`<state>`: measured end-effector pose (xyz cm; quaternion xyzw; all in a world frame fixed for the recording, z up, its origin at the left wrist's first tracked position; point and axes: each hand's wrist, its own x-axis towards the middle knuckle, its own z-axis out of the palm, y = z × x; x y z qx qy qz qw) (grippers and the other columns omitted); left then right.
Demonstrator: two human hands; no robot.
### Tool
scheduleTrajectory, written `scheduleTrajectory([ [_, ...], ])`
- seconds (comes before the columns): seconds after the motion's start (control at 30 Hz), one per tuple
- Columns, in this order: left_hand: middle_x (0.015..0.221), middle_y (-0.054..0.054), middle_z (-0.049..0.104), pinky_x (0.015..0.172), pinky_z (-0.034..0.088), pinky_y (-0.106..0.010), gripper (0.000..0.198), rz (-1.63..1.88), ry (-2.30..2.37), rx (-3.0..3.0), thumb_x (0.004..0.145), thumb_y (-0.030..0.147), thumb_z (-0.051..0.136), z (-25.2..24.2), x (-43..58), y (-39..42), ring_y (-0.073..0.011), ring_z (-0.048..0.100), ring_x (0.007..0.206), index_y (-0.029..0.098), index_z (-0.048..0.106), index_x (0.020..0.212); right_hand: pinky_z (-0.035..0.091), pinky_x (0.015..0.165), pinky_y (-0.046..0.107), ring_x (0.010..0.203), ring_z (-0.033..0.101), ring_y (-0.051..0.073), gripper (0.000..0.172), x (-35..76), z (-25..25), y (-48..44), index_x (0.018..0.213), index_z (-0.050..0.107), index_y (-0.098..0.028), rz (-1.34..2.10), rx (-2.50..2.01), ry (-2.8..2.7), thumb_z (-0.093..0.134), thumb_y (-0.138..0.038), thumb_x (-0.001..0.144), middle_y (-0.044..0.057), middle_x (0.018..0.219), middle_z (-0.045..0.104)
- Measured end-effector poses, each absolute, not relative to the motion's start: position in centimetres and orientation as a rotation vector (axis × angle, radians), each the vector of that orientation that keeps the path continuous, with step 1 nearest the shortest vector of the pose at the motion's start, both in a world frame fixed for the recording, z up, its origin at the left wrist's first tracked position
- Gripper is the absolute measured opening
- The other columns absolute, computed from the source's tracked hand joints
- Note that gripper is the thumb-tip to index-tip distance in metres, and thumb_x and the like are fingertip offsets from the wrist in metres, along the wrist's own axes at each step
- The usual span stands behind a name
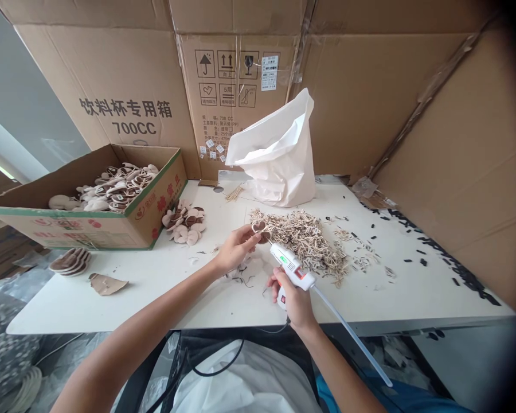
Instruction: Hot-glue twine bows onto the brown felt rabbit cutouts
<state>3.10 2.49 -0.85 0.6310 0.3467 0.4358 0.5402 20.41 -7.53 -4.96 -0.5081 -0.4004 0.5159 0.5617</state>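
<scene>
Two bare hands work near the front middle of a white worktop (pixel 112 304). The left hand (pixel 236 249) pinches a small brown-and-cream piece (pixel 260 230) between its fingertips and holds it up off the surface, an angle that appears to present it to the nozzle of a white hot glue gun (pixel 286 264). The right hand (pixel 294 301) is clenched around the gun's handle, with the nozzle directed at the piece. A long clear glue stick (pixel 352 338) projects from the back of the gun toward the lower right, beyond the worktop's front edge, where it stays free of the work. Directly behind the hands, at the worktop's centre, lies a heap of cream strips (pixel 301 244), close enough to reach easily. At the rear left corner, a cardboard box (pixel 90 226) holds rounded brown and cream pieces (pixel 116 189). A smaller heap of similar pieces (pixel 184 223) lies just beside its wall, and a stack of brown pieces (pixel 69 263) sits near the left edge. A white bag (pixel 279 155) stands at the rear edge, and black scraps (pixel 425 249) line the right edge, both well apart from the hands.
</scene>
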Motion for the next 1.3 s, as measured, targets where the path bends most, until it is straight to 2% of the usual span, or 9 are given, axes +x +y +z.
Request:
scheduleTrajectory([
  [0.4, 0.102, -0.012, 0.074, 0.069, 0.046, -0.028, 0.042, 1.027, 0.806, 1.484, 0.097, 0.051, 0.065, -0.99, 3.09, 2.45, -0.0135, 0.056, 0.072, 0.013, 0.067, 0.115, 0.04, 0.042, 0.025, 0.045, 0.052, 0.012, 0.037, 20.27, -4.76, -7.55, 0.068, 0.063, -0.02, 1.224, -1.193, -0.913, 0.075, -0.051, 0.086, 0.003, 0.065, 0.068],
  [0.6, 0.103, -0.013, 0.074, 0.07, 0.046, -0.029, 0.043, 1.035, 0.791, 1.483, 0.097, 0.052, 0.065, -1.1, 3.14, 2.51, -0.0184, 0.061, 0.082, 0.014, 0.067, 0.117, 0.039, 0.041, 0.025, 0.045, 0.052, 0.013, 0.039, 20.31, -4.77, -7.55, 0.067, 0.061, -0.021, 1.232, -1.168, -0.897, 0.077, -0.052, 0.084, 0.003, 0.065, 0.068],
  [0.83, 0.098, -0.01, 0.072, 0.069, 0.046, -0.029, 0.04, 1.035, 0.795, 1.485, 0.097, 0.051, 0.065, -1.0, 3.11, 2.46, -0.0146, 0.057, 0.073, 0.014, 0.066, 0.113, 0.038, 0.041, 0.025, 0.044, 0.052, 0.012, 0.038, 20.3, -4.77, -7.52, 0.067, 0.06, -0.021, 1.227, -1.161, -0.894, 0.075, -0.051, 0.085, 0.002, 0.066, 0.069],
  [1.03, 0.096, -0.01, 0.07, 0.069, 0.045, -0.028, 0.04, 1.031, 0.796, 1.495, 0.096, 0.051, 0.066, -0.92, 3.12, 2.44, -0.0137, 0.054, 0.071, 0.014, 0.066, 0.113, 0.03, 0.039, 0.023, 0.042, 0.051, 0.01, 0.035, 20.13, -4.19, -7.62, 0.067, 0.06, -0.02, 1.201, -1.206, -0.849, 0.075, -0.047, 0.083, 0.002, 0.065, 0.068],
  [1.3, 0.093, -0.007, 0.067, 0.068, 0.045, -0.028, 0.038, 1.046, 0.799, 1.484, 0.096, 0.05, 0.066, -0.9, 3.08, 2.46, -0.0128, 0.052, 0.071, 0.014, 0.064, 0.108, 0.031, 0.039, 0.024, 0.042, 0.051, 0.011, 0.033, 20.14, -4.23, -7.55, 0.066, 0.06, -0.02, 1.198, -1.194, -0.844, 0.074, -0.046, 0.082, 0.002, 0.064, 0.067],
])
